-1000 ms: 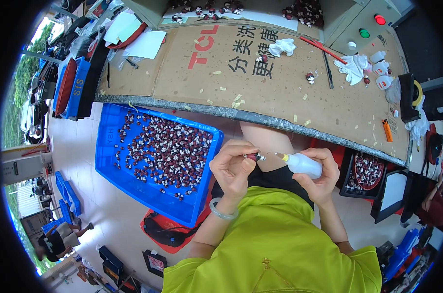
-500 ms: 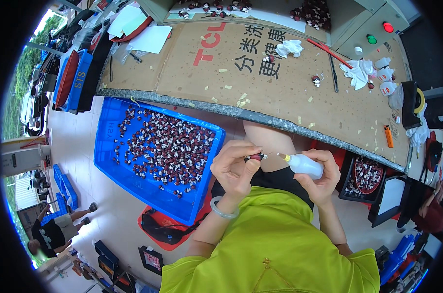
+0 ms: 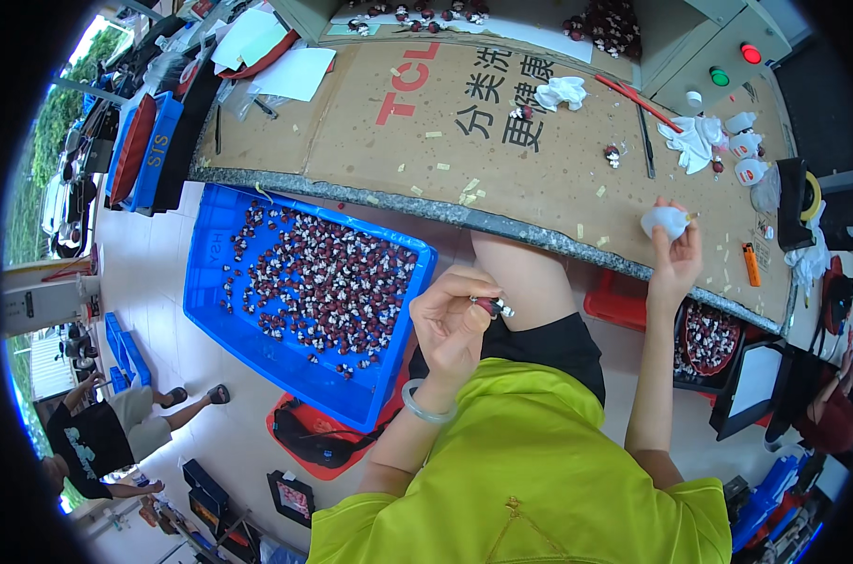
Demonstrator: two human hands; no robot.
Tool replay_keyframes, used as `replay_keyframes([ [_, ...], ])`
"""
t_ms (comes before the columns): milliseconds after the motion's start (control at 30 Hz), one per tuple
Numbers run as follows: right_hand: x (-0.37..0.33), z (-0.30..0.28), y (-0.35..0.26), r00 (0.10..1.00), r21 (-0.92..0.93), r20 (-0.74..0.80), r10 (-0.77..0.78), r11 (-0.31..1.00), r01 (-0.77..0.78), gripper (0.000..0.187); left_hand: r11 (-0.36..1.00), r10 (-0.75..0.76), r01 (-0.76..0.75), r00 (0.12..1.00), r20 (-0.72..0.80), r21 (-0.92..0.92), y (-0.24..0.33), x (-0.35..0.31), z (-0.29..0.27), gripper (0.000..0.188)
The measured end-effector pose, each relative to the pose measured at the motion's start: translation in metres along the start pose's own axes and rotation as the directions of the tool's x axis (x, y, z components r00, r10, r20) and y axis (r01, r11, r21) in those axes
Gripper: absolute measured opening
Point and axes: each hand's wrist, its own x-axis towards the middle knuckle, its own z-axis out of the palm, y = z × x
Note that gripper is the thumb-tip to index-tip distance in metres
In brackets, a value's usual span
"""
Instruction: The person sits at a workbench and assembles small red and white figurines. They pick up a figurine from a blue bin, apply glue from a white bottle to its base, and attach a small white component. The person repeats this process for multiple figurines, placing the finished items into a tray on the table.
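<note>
Between the thumb and fingers of my left hand [image 3: 453, 320] is a small dark red and white figurine [image 3: 488, 305], held above my lap. My right hand [image 3: 675, 263] is over the right part of the cardboard-covered table [image 3: 351, 141], its fingers closed around a white squeeze bottle [image 3: 665, 222] with a yellowish tip pointing right. Left of my left hand stands a blue crate [image 3: 295, 385] with many similar figurines [image 3: 337, 273] inside. A lone figurine [image 3: 612, 155] lies on the cardboard, beyond the bottle.
White bottles [image 3: 746, 146], crumpled white gloves [image 3: 694, 141] and an orange lighter [image 3: 751, 264] lie at the table's right. A red stick [image 3: 638, 103] and a dark pen-like tool [image 3: 646, 146] are nearby. A metal box [image 3: 713, 56] with lit buttons stands behind. Someone [image 3: 116, 428] walks at far left.
My right hand has carried the squeeze bottle away from the figurine, up and right over the table. My left hand stays nearly in place with the figurine. The person at left has moved closer.
</note>
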Motion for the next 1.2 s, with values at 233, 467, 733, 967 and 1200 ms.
replay_keyframes([
  [233, 0.013, -0.01, 0.028, 0.999, -0.124, 0.026, 0.04, 0.992, -0.037, 0.035, 0.991, 0.071, -0.074, 0.997, 0.035, 0.111, 0.004, -0.002, 0.007, 0.027],
  [467, -0.015, 0.003, -0.016, 0.892, -0.485, -0.189, -0.411, 0.829, 0.279, 0.046, 0.975, 0.099, -0.111, 0.993, 0.07, 0.192, 0.002, -0.001, 0.009, 0.027],
  [733, -0.079, 0.061, -0.08, 0.907, 0.151, 0.396, -0.142, 0.985, 0.088, 0.035, 0.974, 0.076, -0.097, 0.991, 0.111, 0.203, -0.007, -0.004, 0.015, 0.022],
  [967, -0.088, 0.069, -0.082, 0.888, 0.187, 0.443, -0.121, 0.981, 0.04, 0.035, 0.972, 0.11, -0.127, 0.989, 0.096, 0.199, -0.006, -0.006, 0.019, 0.018],
  [1200, -0.089, 0.066, -0.081, 0.897, 0.216, 0.426, -0.115, 0.976, 0.022, 0.033, 0.959, 0.136, -0.164, 0.982, 0.132, 0.233, -0.008, -0.006, 0.02, 0.019],
])
